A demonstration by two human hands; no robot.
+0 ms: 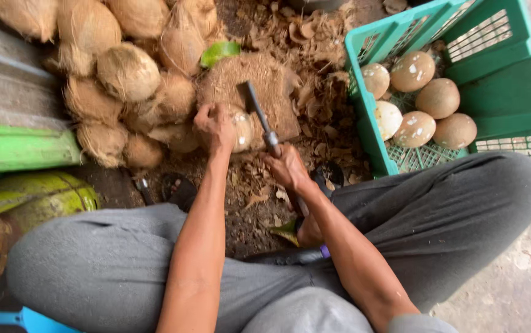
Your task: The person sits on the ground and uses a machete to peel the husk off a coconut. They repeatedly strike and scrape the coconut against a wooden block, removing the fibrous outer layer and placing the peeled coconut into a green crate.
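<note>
My left hand [213,126] grips a partly peeled coconut [239,129] and presses it on a fibrous brown block [265,83] on the ground. My right hand [287,166] is closed around the handle of a dark metal cleaver [254,105], whose blade points up and away over the coconut and the block. Both forearms reach forward between my knees in grey trousers.
A pile of husked fibrous coconuts [126,68] lies at the upper left. A green plastic crate [499,80] at the right holds several peeled round coconuts [425,98]. Green unhusked coconuts [37,197] sit at the left. Husk scraps cover the ground.
</note>
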